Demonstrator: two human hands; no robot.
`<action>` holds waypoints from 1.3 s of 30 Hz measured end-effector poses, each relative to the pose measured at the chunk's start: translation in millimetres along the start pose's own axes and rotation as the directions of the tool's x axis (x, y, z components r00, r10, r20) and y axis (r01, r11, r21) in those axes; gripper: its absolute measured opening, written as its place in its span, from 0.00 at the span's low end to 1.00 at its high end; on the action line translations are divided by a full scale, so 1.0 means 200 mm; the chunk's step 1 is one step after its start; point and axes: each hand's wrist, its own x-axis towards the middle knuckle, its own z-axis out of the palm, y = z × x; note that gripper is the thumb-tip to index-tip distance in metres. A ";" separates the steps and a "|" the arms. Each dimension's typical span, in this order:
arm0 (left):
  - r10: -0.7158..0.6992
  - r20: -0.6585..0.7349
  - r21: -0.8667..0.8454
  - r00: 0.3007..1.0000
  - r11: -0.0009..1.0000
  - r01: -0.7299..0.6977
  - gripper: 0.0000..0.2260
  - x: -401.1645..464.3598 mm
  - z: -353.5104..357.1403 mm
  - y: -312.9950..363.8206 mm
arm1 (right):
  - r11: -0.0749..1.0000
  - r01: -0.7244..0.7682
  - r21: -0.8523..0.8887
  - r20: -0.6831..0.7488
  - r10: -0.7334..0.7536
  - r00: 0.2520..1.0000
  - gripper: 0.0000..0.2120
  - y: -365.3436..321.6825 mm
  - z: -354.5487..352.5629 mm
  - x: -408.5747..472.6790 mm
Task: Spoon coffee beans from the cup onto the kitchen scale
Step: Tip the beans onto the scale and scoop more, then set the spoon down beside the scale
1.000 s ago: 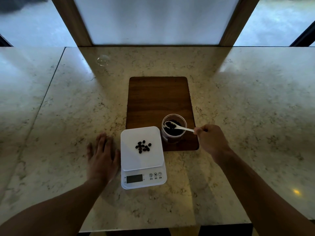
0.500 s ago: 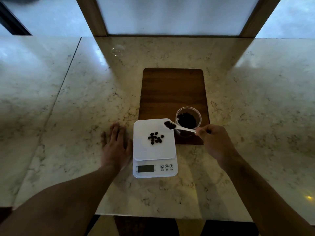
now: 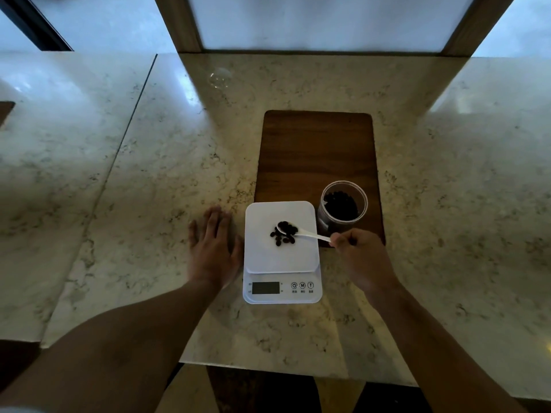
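The right hand (image 3: pixel 362 257) pinches the handle end of a white spoon (image 3: pixel 301 232), whose bowl, loaded with beans, sits over the middle of the scale (image 3: pixel 281 251). Under and beside the bowl a small heap of beans (image 3: pixel 281 237) lies on the white platform; whether the spoon touches the heap cannot be told. The left hand (image 3: pixel 213 251) lies flat and empty on the counter (image 3: pixel 149 180), fingers spread, just beside the scale's left edge. The cup (image 3: pixel 342 206), clear and partly full of dark beans, stands on a board (image 3: pixel 316 153) just right of and behind the scale. The scale's display is dark and unreadable.
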 end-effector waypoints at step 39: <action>-0.010 -0.014 0.012 1.000 1.000 0.010 0.31 0.00 0.00 -0.01 | 0.991 -0.077 0.112 -0.321 0.110 0.941 0.10 0.33 -0.03 -0.22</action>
